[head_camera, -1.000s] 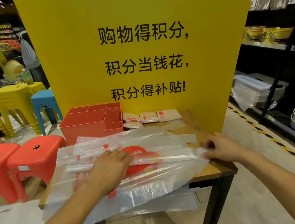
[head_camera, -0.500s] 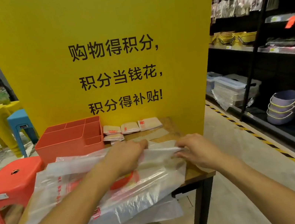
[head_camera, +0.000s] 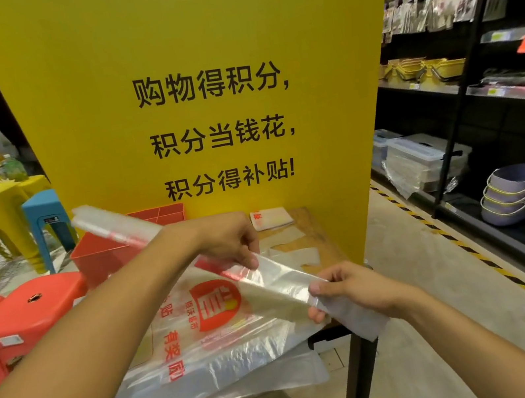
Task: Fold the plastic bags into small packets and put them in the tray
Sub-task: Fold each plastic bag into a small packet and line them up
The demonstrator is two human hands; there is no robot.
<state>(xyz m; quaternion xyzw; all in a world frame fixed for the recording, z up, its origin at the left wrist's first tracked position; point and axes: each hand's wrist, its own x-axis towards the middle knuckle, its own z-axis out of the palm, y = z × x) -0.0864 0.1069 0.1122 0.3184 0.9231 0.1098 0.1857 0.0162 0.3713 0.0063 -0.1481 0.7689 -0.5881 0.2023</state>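
Head view: the left hand pinches a long, narrow folded strip of clear plastic bag with red print, its fingertips closed on the strip's upper edge. The right hand grips the same strip lower down, with its thumb and curled fingers wrapped round it. A short end of film hangs past the right fingers, toward the person.

The strip is held in the air and slants. From the left fingers it runs away and to the left, behind the left wrist. Its far end lies in front of the orange-red plastic compartment tray.

Below both sets of fingers a pile of flat clear plastic bags with red lettering lies on the brown wooden table and droops over its near edge. Just beyond the left fingers a small folded bag packet rests on the table, outside the tray. A tall yellow board with black characters stands behind it.
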